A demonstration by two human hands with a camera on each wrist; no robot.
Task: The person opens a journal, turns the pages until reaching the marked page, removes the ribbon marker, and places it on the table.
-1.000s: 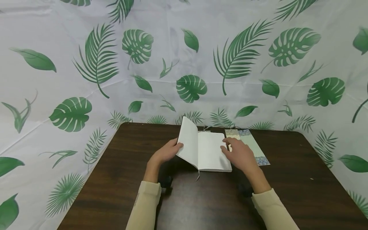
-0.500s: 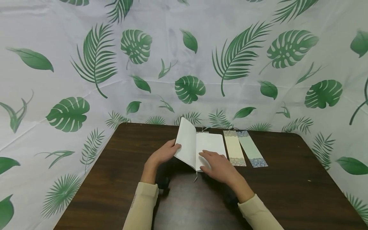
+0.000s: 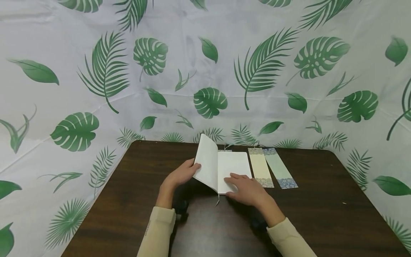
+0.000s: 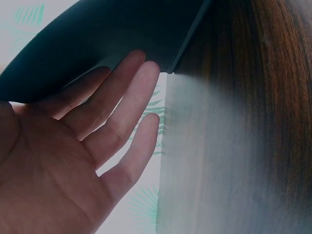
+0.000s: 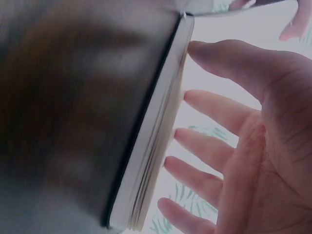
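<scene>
An open notebook (image 3: 232, 166) with a dark cover and blank white pages lies on the table. My left hand (image 3: 181, 174) holds its raised left side, thumb on the page side. In the left wrist view, the fingers (image 4: 124, 105) lie behind the dark cover (image 4: 126, 36). My right hand (image 3: 247, 189) rests its fingertips on the lower part of the right page. The right wrist view shows these fingers (image 5: 204, 146) spread along the page block (image 5: 153, 131). A ribbon (image 3: 218, 201) hangs from the bottom of the spine.
A cream bookmark (image 3: 259, 166) and a pale green bookmark (image 3: 280, 167) lie right of the notebook. Another bookmark's top (image 3: 225, 150) shows behind the notebook. The dark wooden table (image 3: 321, 207) ends at a leaf-patterned cloth (image 3: 173, 75).
My right hand has moved left from the notebook's right edge onto the lower right page, uncovering the cream bookmark. My left hand keeps its hold on the raised cover.
</scene>
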